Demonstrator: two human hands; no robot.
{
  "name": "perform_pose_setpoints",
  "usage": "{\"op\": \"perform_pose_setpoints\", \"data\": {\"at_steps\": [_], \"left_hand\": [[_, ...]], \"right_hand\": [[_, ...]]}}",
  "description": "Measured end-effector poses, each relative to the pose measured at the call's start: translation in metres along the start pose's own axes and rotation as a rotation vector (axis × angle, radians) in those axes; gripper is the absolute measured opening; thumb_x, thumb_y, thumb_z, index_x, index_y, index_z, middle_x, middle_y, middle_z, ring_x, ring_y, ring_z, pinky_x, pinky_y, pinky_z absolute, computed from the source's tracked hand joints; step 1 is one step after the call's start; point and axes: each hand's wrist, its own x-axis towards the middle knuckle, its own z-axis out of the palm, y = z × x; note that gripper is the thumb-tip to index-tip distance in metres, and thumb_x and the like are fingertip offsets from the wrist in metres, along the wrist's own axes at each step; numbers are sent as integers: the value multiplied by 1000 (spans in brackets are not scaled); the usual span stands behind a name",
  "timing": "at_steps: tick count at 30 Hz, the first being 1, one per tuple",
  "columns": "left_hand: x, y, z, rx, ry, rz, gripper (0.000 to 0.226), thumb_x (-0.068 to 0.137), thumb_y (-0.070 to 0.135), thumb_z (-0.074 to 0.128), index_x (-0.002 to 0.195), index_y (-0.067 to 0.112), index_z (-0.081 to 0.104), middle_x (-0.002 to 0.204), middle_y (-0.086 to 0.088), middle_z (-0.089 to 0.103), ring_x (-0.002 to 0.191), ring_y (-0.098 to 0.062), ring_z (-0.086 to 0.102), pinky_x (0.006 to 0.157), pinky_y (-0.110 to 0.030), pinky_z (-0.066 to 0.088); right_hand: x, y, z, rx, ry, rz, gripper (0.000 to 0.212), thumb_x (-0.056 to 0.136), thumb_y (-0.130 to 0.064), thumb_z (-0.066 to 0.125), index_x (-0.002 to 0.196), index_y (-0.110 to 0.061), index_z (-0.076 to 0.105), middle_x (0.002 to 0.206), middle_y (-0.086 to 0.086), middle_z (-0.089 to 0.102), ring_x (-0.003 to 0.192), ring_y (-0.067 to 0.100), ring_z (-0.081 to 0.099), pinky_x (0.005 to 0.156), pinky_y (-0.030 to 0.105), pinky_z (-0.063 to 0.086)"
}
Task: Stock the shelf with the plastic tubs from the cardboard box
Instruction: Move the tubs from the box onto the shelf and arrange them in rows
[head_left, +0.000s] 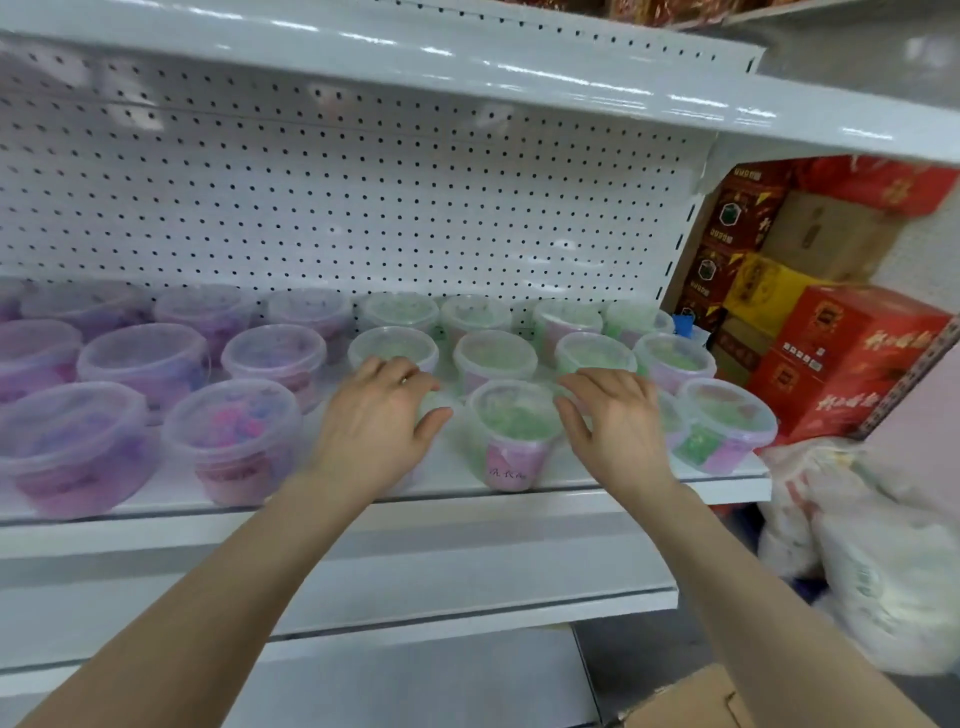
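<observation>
Stocking appeared nearly complete: plastic tubs (511, 423) filled the shelf (208, 530) to its front edge. Your left hand (374, 421) and right hand (615, 421) hovered spread, holding nothing; cardboard box (691, 701) contents unseen.

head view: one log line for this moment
left grip: open, left of green tub | right grip: open, right of it | shelf: purple tubs left, green right | cardboard box: bottom edge
</observation>
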Motion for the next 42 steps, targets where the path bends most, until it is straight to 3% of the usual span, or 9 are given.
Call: {"op": "perform_pose_setpoints", "data": {"at_steps": [7,11,14,16,24,29,33,39,42], "left_hand": [[76,50,37,-4,-91,26,31,81,42,59,96,19,71,99,-3,67,89,-29,57,74,-35,48],[105,59,61,14,-176,-17,41,83,49,44,104,23,69,110,-3,65,97,-30,57,83,-36,47],[113,59,74,17,-202,-44,52,79,53,30,99,28,71,103,-2,67,92,-30,59,80,-37,51],[114,56,79,-3,-207,-58,52,78,52,29,99,30,71,100,-1,67,87,-30,60,79,-37,51],[115,59,77,28,-171,-73,44,78,47,35,91,31,73,91,2,69,74,-27,61,68,-29,50],[120,66,73,-24,-207,-99,31,86,39,57,114,30,66,116,-1,65,99,-30,60,84,-35,49],[126,72,75,-36,-273,-139,31,90,38,53,119,34,62,124,1,59,110,-27,55,92,-35,47],[123,74,75,-46,-222,-157,28,88,31,57,115,30,66,119,-1,62,106,-28,57,90,-37,47],[114,75,68,-75,-108,-173,22,85,26,61,106,22,70,107,-3,66,95,-31,60,80,-36,47]], "right_hand": [[71,80,30,-161,-284,132,27,86,-31,60,109,-21,71,104,6,70,98,34,60,87,42,41],[103,105,59,-261,-466,136,40,94,-44,39,126,-30,59,114,8,65,108,32,54,93,41,38],[117,116,82,-223,-709,207,46,96,-53,26,136,-36,43,131,11,51,123,31,43,99,45,31],[122,119,90,-186,-766,208,48,97,-54,23,138,-35,40,137,12,47,128,32,40,103,49,30],[130,120,93,-117,-776,172,49,96,-54,27,138,-34,40,137,12,48,130,33,39,104,50,30],[121,127,66,-16,-777,200,78,73,-81,39,130,-29,48,122,1,59,117,29,52,95,41,41],[111,123,62,-13,-806,146,97,61,-91,37,131,-25,49,127,1,59,118,26,53,96,40,42],[101,112,71,-24,-710,123,92,67,-89,32,130,-24,49,129,10,57,119,31,52,97,44,41],[93,112,53,18,-593,117,71,81,-74,42,133,-26,49,134,8,54,122,33,50,99,46,41]]}}
